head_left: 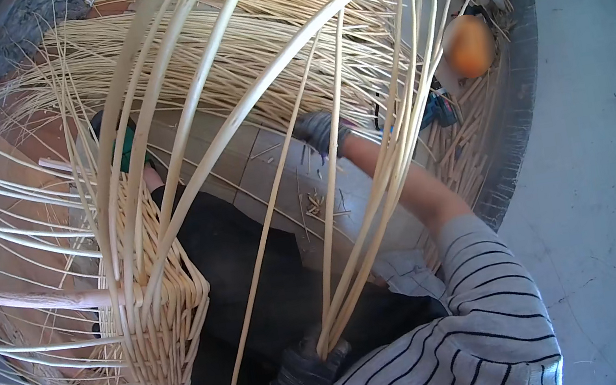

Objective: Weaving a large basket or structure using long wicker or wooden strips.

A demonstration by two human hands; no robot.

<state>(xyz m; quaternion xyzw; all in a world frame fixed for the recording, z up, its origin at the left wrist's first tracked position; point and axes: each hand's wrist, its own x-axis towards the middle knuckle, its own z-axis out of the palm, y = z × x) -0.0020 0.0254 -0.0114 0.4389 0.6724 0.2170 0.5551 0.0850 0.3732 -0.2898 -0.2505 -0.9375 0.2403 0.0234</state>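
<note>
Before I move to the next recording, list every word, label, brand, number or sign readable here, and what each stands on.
None can be read.
Blue tool: any marking is too small to read.
Orange object: too blurred to read.
Gloved left hand and gloved right hand: no lettering visible.
Wicker basketwork: no label or tag visible.

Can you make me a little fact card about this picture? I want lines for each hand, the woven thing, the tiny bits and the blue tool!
Left hand: gloved, closed around some long rods
Right hand: gloved, at the edge of the big rod pile; its grip is unclear
Woven piece: left of the dark cloth, with long rods sticking out
Tiny bits: short, pale, scattered
Blue tool: right of the right hand
</note>
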